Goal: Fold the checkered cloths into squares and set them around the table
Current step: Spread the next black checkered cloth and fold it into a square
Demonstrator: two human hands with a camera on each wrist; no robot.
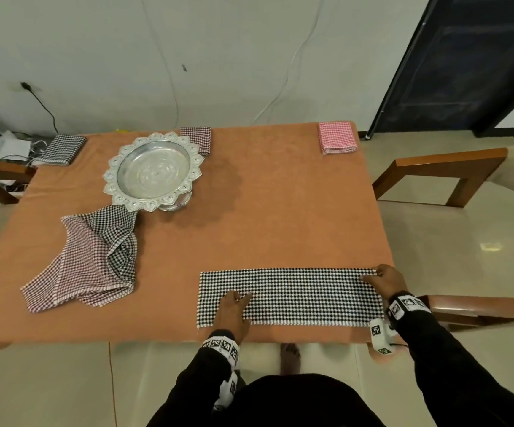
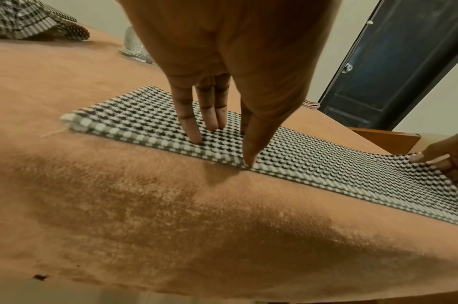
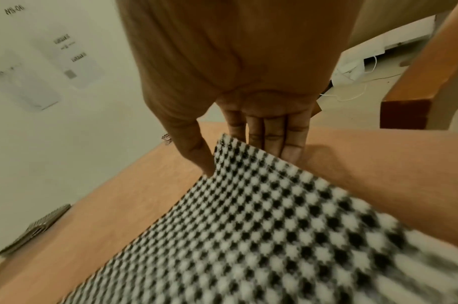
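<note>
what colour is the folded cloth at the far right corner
Pink and white checks, clearest in the head view.

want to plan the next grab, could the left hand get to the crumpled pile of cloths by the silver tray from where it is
Probably yes: the left hand presses flat on the black-and-white cloth, and only bare tabletop lies between it and the crumpled pile.

An orange tabletop (image 1: 265,211) holds a silver tray (image 1: 154,171), a heap of unfolded checkered cloths (image 1: 95,260), a long black-and-white strip (image 1: 305,297) at the near edge, and three folded squares (image 1: 337,142) along the far edge.
</note>
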